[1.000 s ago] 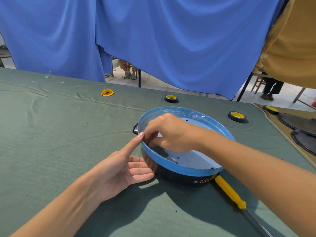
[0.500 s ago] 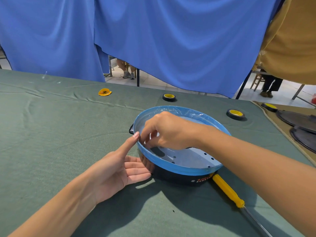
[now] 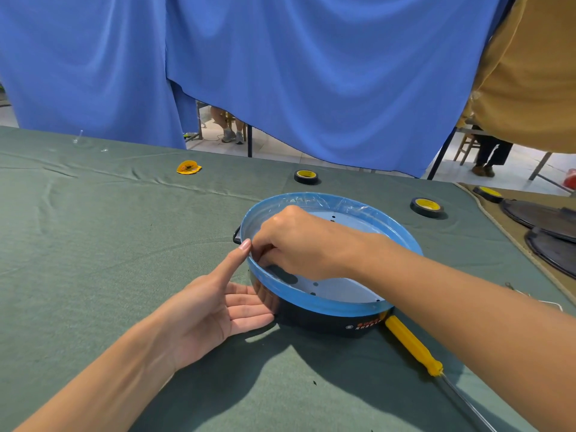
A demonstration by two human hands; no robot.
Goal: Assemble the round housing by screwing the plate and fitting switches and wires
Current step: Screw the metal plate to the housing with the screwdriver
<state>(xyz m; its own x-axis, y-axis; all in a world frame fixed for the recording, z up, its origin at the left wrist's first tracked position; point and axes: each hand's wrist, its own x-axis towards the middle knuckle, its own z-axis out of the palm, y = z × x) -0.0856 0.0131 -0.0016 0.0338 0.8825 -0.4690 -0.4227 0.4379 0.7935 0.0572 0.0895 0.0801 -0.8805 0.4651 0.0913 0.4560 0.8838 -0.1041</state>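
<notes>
The round housing (image 3: pixel 314 304) sits on the green cloth (image 3: pixel 93 244) that covers the table, a little right of the middle and close to the near edge. It is a shallow, wide drum. Its outer wall is glossy black with small white and orange print low on the near right side. A smooth blue band wraps the rim, and crinkled clear film shows along the far rim. The floor inside is a flat, pale plate (image 3: pixel 352 286) dotted with small dark holes. A small black lug (image 3: pixel 237 236) sticks out on the left side.

The left hand (image 3: pixel 215 310) lies palm up beside the housing on its near left. Its forefinger is straight, with the tip touching the blue rim. The other fingers are straight and together, against the black wall.

The right hand (image 3: pixel 299 241) reaches over the rim from the right, with its fingers curled and bunched at the inner left wall. Whether they pinch anything is hidden.

A screwdriver (image 3: pixel 411 344) with a ribbed yellow plastic handle and a thin metal shaft lies just beside the housing's near right side. Two black tape rolls with yellow cores (image 3: pixel 306 176) (image 3: pixel 426 207) lie further off, and a small yellow packet (image 3: pixel 188 167) lies far left. A creased blue curtain (image 3: pixel 311 73) hangs behind the table.
</notes>
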